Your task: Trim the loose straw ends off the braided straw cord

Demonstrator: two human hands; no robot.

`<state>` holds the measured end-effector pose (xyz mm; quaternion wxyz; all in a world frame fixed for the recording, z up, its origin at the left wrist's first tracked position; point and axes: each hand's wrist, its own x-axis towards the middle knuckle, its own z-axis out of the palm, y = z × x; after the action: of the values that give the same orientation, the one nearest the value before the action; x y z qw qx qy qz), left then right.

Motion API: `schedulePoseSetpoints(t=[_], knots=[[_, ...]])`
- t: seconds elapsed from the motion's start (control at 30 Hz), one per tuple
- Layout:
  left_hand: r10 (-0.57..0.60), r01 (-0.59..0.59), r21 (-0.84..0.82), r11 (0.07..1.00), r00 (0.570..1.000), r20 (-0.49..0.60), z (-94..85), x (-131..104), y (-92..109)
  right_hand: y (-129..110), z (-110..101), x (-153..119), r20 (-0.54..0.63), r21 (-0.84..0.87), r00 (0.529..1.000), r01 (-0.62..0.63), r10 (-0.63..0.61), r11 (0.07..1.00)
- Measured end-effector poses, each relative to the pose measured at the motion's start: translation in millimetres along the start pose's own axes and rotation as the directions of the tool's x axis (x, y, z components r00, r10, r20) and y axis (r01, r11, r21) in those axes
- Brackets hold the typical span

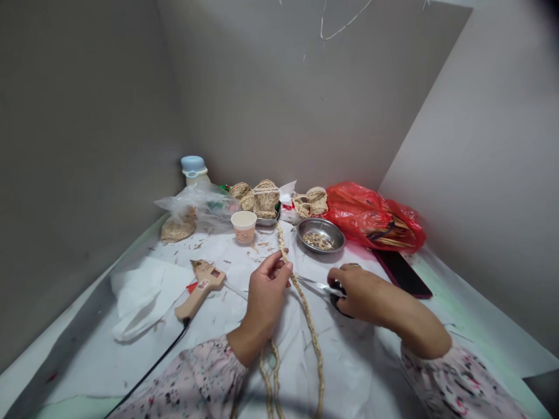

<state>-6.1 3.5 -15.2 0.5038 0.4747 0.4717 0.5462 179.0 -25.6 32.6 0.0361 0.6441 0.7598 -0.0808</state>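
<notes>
A braided straw cord (311,326) runs from the middle of the table down past the near edge of the view. My left hand (269,285) is closed on it near its far end, pinching it between thumb and fingers. Black-handled scissors (321,285) are in my right hand (364,291), its fingers around the handles. The blades point left, and their tips are beside the cord, just right of my left hand. Whether the tips touch the cord I cannot tell. More strands of the cord (276,372) hang below my left wrist.
At left lies a glue gun (201,289) with its black cable. Further back are a paper cup (244,226), a steel bowl (321,235) of straw scraps, coiled straw pieces (266,199) and a red plastic bag (371,215). A dark phone (402,273) lies at right.
</notes>
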Motion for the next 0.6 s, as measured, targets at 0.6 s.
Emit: schedulePoseSetpoints(t=[0.6], knots=[[-0.059, 0.06, -0.027, 0.998, 0.997, 0.046, 0.6, -1, 0, 7, -2, 11, -0.292, 0.239, 0.938, 0.26, -0.186, 0.936]])
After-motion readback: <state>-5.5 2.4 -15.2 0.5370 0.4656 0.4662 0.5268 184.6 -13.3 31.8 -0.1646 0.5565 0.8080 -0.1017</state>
